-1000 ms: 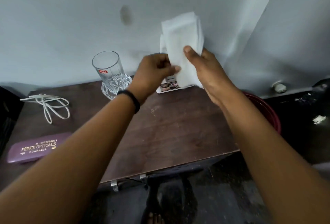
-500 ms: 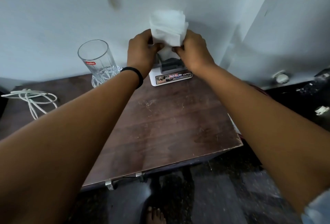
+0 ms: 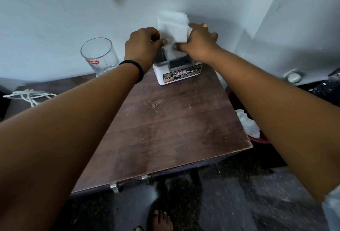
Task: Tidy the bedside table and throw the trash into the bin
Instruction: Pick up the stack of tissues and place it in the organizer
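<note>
A stack of white paper napkins [image 3: 173,26] stands upright in a white holder [image 3: 177,73] at the back of the brown bedside table [image 3: 165,129], against the wall. My left hand [image 3: 141,46] pinches the stack's left edge and my right hand [image 3: 197,43] grips its right side, both just above the holder's dark slot. The napkins' lower part is hidden inside the holder. To the table's right a dark red bin [image 3: 257,139] holds a crumpled white tissue [image 3: 247,123]; my right forearm hides most of the bin.
A clear drinking glass [image 3: 99,56] stands left of the holder by the wall. A coiled white cable [image 3: 29,95] lies at the table's left side. A small white object [image 3: 294,77] sits on a ledge at the right. My bare foot [image 3: 161,220] is on the dark floor.
Both hands carried the napkin stack down from mid-air and into the holder. The view shifted nearer; the purple spectacle case left the frame and the tissue in the bin came into sight.
</note>
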A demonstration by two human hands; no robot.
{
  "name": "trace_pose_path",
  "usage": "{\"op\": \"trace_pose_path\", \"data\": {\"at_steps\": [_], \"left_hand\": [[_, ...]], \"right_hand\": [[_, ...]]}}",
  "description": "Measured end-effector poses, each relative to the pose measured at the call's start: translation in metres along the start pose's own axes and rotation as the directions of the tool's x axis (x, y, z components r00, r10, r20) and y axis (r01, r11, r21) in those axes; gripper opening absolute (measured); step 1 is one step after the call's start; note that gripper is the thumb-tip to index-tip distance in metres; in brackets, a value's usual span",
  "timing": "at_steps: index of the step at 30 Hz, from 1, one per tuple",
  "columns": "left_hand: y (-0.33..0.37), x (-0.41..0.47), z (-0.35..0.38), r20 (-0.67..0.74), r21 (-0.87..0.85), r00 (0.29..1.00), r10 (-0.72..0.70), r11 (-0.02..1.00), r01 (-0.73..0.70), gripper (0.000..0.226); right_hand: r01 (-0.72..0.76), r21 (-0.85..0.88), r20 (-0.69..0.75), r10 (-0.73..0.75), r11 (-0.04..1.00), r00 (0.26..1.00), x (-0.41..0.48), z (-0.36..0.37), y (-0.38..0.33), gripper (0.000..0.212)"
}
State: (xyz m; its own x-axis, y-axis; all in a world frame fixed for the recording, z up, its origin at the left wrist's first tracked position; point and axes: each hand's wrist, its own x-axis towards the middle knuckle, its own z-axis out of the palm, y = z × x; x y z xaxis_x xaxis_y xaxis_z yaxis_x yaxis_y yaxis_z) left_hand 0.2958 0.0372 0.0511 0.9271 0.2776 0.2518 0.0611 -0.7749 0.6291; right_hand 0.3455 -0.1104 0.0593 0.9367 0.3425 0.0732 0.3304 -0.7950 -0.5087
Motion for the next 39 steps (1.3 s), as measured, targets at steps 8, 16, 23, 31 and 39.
{"op": "trace_pose_path", "data": {"at_steps": [8, 16, 23, 31, 39], "left_hand": [[0.007, 0.004, 0.003, 0.073, 0.076, 0.997, -0.028, 0.997, 0.022, 0.022], [0.000, 0.005, 0.002, 0.130, 0.230, 0.989, 0.069, 0.968, -0.098, 0.028], [0.006, 0.002, -0.004, 0.007, 0.147, 0.998, 0.068, 0.987, -0.068, 0.029], [0.005, 0.010, 0.005, 0.054, 0.240, 0.999, -0.007, 0.971, -0.006, 0.029], [0.000, 0.002, 0.003, -0.036, 0.135, 0.999, 0.027, 0.991, -0.022, 0.029]], "right_hand": [[-0.003, 0.082, -0.077, 0.010, 0.997, 0.997, 0.002, 0.006, 0.008, 0.033], [0.088, -0.194, 0.038, -0.082, 0.977, 0.996, -0.003, 0.007, 0.008, 0.032], [0.043, -0.035, -0.081, -0.045, 0.998, 0.996, 0.001, 0.005, 0.010, 0.043], [0.120, -0.169, -0.094, -0.138, 0.978, 0.986, 0.003, 0.011, 0.014, 0.023], [0.052, 0.123, -0.135, -0.035, 0.991, 0.990, 0.006, 0.002, 0.020, 0.033]]}}
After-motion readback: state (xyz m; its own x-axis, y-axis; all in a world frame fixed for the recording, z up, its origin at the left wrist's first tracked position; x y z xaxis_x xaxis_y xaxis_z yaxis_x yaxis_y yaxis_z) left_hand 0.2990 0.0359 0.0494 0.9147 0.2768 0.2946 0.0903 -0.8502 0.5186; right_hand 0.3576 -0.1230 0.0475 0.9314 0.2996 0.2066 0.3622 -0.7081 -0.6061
